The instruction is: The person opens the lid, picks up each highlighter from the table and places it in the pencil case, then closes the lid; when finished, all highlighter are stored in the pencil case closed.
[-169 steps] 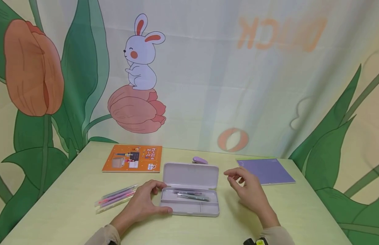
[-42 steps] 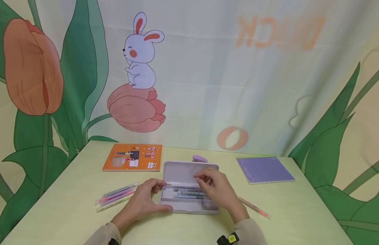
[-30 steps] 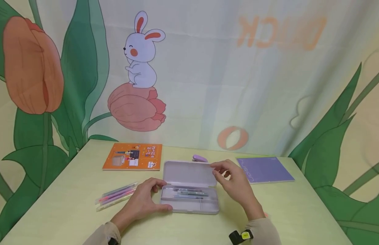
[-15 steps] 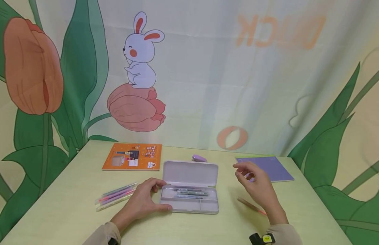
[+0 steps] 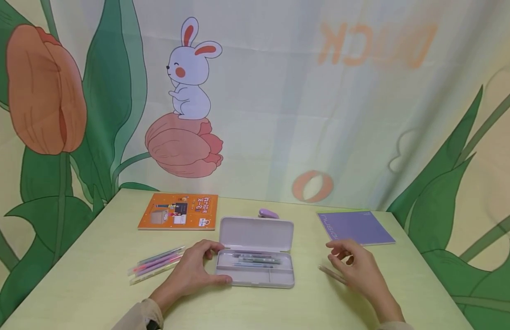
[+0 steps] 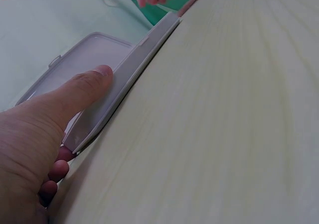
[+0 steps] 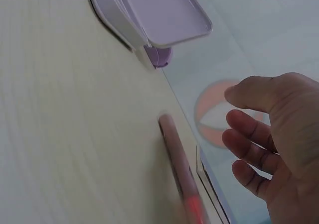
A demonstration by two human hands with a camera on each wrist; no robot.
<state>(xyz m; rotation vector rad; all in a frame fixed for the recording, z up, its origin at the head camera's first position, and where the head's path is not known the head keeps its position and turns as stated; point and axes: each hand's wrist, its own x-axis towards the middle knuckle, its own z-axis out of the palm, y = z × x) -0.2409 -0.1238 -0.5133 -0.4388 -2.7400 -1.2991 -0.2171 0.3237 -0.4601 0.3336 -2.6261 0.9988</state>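
A pale grey-lilac pencil case [image 5: 255, 278] lies with its lid raised. Several pens [image 5: 256, 260] rest in its rear compartment, while the front compartments hold nothing. My left hand [image 5: 194, 266] grips the case's left end, thumb on the front edge; the left wrist view shows its other fingers curled at that end. My right hand [image 5: 359, 270] hovers over the table right of the case, fingers loosely bent and holding nothing. Beneath it lies a brownish pen [image 7: 177, 152] with a red section, partly hidden by the hand in the head view.
Several pastel pens [image 5: 156, 266] lie left of my left hand. An orange book [image 5: 178, 211] is at the back left, a purple notebook [image 5: 358, 228] at the back right. A small purple stapler-like object [image 5: 269, 213] sits behind the lid. A printed curtain [image 5: 259, 91] hangs behind the table.
My right hand has left the case and moved right, then down over the brownish pen. Since the oldest frame, another pen lies in the case and the brownish pen has appeared. The left hand stays.
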